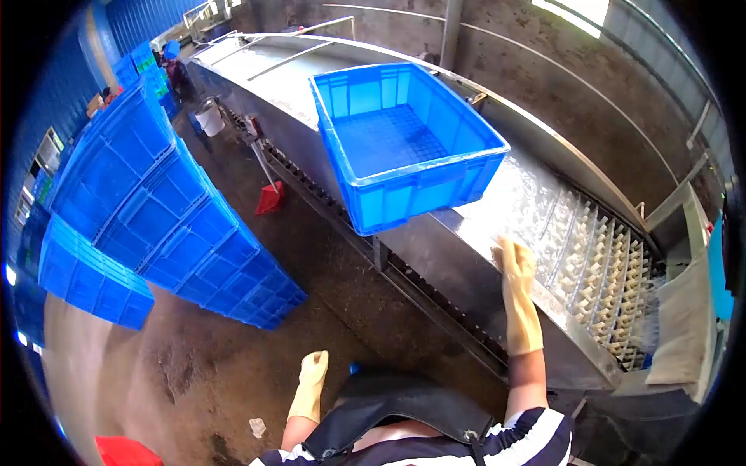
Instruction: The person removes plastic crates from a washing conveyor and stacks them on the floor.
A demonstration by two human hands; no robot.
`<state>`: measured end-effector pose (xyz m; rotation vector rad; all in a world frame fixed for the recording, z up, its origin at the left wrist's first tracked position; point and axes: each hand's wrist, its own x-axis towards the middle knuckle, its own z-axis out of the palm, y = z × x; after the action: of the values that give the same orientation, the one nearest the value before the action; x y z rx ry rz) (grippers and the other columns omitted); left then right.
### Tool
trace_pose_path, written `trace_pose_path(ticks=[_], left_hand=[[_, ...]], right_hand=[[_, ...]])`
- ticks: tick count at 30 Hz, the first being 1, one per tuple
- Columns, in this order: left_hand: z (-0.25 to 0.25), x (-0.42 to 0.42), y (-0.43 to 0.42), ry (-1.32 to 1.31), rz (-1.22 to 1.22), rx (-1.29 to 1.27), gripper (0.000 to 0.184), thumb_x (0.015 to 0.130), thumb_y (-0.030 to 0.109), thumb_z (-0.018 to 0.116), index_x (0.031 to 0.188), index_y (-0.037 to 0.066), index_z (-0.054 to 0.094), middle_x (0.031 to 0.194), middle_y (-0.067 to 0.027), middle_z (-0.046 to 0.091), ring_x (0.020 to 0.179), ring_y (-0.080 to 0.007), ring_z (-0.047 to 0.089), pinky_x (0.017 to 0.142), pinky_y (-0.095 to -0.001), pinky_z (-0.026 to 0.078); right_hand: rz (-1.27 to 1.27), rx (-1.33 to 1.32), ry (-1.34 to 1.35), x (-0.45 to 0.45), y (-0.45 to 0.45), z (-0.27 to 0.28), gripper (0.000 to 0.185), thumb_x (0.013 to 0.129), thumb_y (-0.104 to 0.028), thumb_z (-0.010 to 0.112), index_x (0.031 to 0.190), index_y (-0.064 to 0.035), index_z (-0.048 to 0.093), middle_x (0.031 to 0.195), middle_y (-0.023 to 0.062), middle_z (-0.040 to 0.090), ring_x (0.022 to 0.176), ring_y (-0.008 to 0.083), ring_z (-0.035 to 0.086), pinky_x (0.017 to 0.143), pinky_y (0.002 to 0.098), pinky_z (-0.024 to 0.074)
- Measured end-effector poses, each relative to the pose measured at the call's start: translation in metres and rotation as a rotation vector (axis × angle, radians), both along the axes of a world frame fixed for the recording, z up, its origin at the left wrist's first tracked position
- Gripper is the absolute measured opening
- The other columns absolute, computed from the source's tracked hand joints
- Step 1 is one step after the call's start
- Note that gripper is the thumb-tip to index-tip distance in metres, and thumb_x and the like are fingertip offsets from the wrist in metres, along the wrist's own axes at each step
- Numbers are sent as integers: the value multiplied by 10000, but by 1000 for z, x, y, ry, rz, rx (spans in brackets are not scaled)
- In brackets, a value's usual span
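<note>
My right hand (pixel 516 262), in a cream rubber glove, reaches over the near rim of a long metal trough (pixel 435 252). Its fingers are loosely bent and slightly apart, with nothing visible in them. Just beyond and to the left, an empty blue plastic crate (pixel 423 190) rests tilted across the trough. Low in front of my body, my left hand (pixel 314 368), gloved alike, is curled closed. No object shows in it. Wet slats (pixel 602 272) carrying rows of small pale pieces fill the trough's right end; glare hides part of the bed.
Tall stacks of blue crates (pixel 179 225) stand on the wet floor at left. A red dustpan-like scoop (pixel 270 199) with a long handle leans by the trough, near a white bucket (pixel 209 119). Grey cloth (pixel 684 330) hangs at the right end. A person (pixel 177 74) is far back.
</note>
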<state>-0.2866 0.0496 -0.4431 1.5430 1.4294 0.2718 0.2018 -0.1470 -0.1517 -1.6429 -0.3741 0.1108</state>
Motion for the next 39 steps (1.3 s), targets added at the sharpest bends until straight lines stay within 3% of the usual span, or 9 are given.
trace_pose_path(ticks=[2, 5, 7, 10, 15, 16, 20, 26, 39], left_hand=[[79, 58, -2, 43, -133, 125, 422, 928, 405, 661, 1075, 16, 733, 1123, -206, 704, 1106, -334, 668, 997, -406, 499], [128, 114, -9, 2, -242, 213, 397, 924, 415, 661, 1108, 71, 732, 1190, -207, 678, 1113, -334, 662, 1019, -409, 494], [118, 149, -2, 19, -379, 201, 378, 927, 403, 659, 1100, 76, 737, 1200, -204, 677, 1102, -321, 667, 1002, -407, 500], [108, 189, -6, -116, -592, 152, 358, 931, 329, 674, 1082, 11, 738, 1081, -182, 729, 1013, -274, 700, 926, -378, 527], [58, 206, -29, -72, -731, 145, 401, 943, 373, 665, 1070, -1, 733, 1038, -147, 731, 976, -273, 694, 920, -382, 519], [18, 196, -26, -87, -730, 57, 407, 936, 357, 678, 1067, -25, 725, 1051, -151, 724, 970, -242, 684, 887, -363, 523], [19, 179, -50, -34, -656, -91, 342, 943, 292, 659, 1014, -37, 723, 856, -71, 687, 778, -137, 621, 720, -310, 501], [-19, 96, -49, 86, -416, -356, 355, 968, 233, 591, 652, 85, 530, 567, 13, 487, 505, -102, 451, 469, -336, 337], [-19, 34, -130, 306, -529, -316, 355, 928, 280, 593, 676, 29, 592, 603, -32, 554, 560, -143, 525, 532, -378, 408]], right_hand=[[-108, -429, -393, -6, -70, 13, 343, 968, -238, 585, 694, -38, 630, 598, -19, 546, 544, 86, 462, 505, 312, 374], [-394, -497, -312, 5, -175, -10, 355, 952, -178, 585, 643, -11, 534, 549, -9, 456, 558, 74, 415, 491, 331, 290], [-506, -572, -392, 17, -247, -23, 335, 941, -193, 592, 682, 14, 546, 565, 119, 446, 543, 103, 448, 506, 362, 329], [-788, -686, -439, 21, -329, -36, 322, 935, -265, 595, 810, 20, 677, 748, 246, 626, 668, 385, 615, 648, 448, 458], [-1045, -876, -215, 44, -396, -35, 308, 896, -281, 634, 821, 17, 659, 860, 244, 694, 859, 419, 684, 771, 466, 525], [-1036, -997, -267, 50, -408, -40, 406, 892, -338, 627, 1068, 28, 648, 978, 264, 713, 962, 434, 686, 858, 473, 532], [-1289, -969, -96, 87, -439, -51, 697, 877, -342, 645, 1381, 68, 395, 1174, 375, 629, 1095, 492, 630, 962, 480, 509], [-1606, -736, 49, 162, -538, -101, 722, 872, -411, 652, 1334, 104, 448, 1290, 389, 556, 1201, 460, 589, 1030, 480, 477], [-1226, -980, -291, 169, -578, -110, 291, 848, -262, 627, 979, -6, 665, 937, 215, 691, 863, 384, 675, 771, 432, 541]])
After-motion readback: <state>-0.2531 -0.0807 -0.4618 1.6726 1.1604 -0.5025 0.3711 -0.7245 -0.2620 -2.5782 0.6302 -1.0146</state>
